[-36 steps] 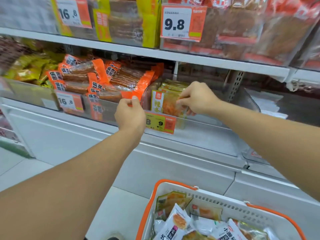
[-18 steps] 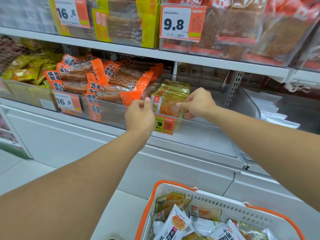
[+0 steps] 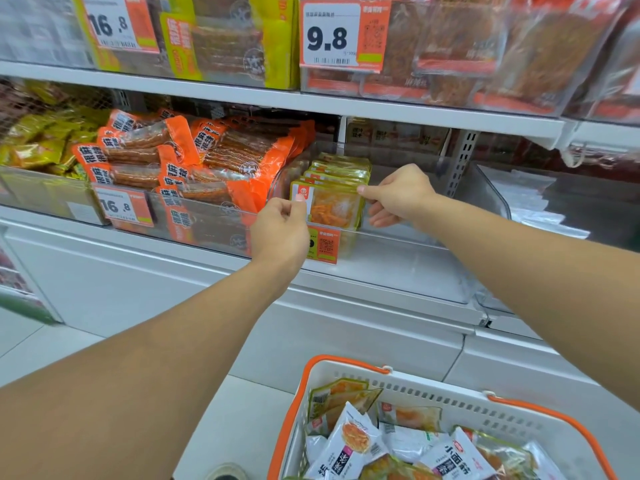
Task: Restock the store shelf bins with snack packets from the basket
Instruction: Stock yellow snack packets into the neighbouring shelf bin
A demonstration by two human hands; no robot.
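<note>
Both hands up at the middle shelf, working the same packet. Left hand (image 3: pixel 280 226) pinches the upper left corner of the front yellow-green snack packet (image 3: pixel 330 206) between thumb and fingertips, other fingers curled under. Right hand (image 3: pixel 398 195) pinches the packet's upper right corner, thumb tip on the edge, fingers folded below beside the packet. Packet stands upright at the front of a short row of like packets (image 3: pixel 341 166), inside a clear plastic bin (image 3: pixel 398 237) on the shelf; rest of that bin to the right looks bare. Orange price tag (image 3: pixel 323 245) clipped on the bin front, partly hidden behind the left hand.

Left neighbour bin holds a pile of orange sausage-type packs (image 3: pixel 207 157), tag reading 16.8 (image 3: pixel 121 207) on its front. Further left, yellow packets (image 3: pixel 38 147), blurred. Upper shelf (image 3: pixel 311 102) carries big packs behind clear fronts, tags 16.8 (image 3: pixel 117 22) and 9.8 (image 3: pixel 343 34).

Bottom right, white basket (image 3: pixel 450 393) with orange handles (image 3: pixel 346 362), low and well apart from the hands, with mixed snack packets inside: white ones (image 3: pixel 349 445) and yellow-green ones (image 3: pixel 339 396) like those on the shelf. Right bin on the shelf holds clear wrappers (image 3: pixel 530 202), contents unclear.
</note>
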